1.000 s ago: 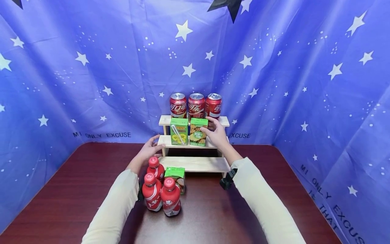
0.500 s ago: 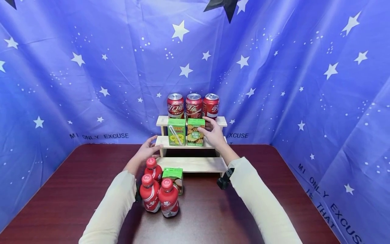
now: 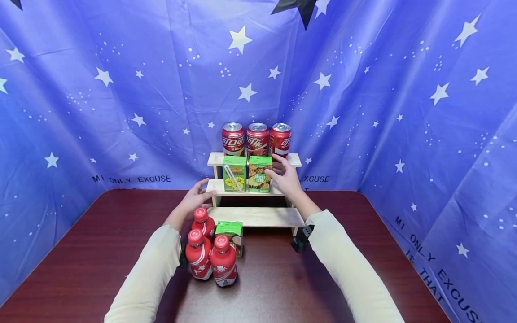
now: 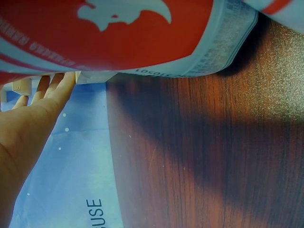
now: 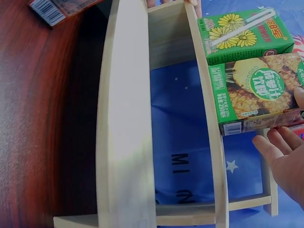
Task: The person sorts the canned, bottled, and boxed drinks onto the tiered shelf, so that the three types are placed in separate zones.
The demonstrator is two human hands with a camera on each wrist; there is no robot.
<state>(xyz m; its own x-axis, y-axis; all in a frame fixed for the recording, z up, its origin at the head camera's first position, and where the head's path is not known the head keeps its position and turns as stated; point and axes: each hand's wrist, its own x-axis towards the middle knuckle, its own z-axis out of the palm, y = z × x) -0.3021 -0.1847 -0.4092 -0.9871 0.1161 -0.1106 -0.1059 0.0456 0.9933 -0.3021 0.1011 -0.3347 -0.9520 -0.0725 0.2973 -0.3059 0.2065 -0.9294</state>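
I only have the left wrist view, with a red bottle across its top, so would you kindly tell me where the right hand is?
Observer: In the head view, the right hand is at the right side of the pineapple carton, its thumb over the carton's front.
Operator: Thank you; may I ask what stands beside that carton?
Observer: A green carton with yellow flowers stands to its left on the middle shelf.
Operator: And would you tell me what is on the top shelf?
Observer: Three red cans stand side by side on the top shelf.
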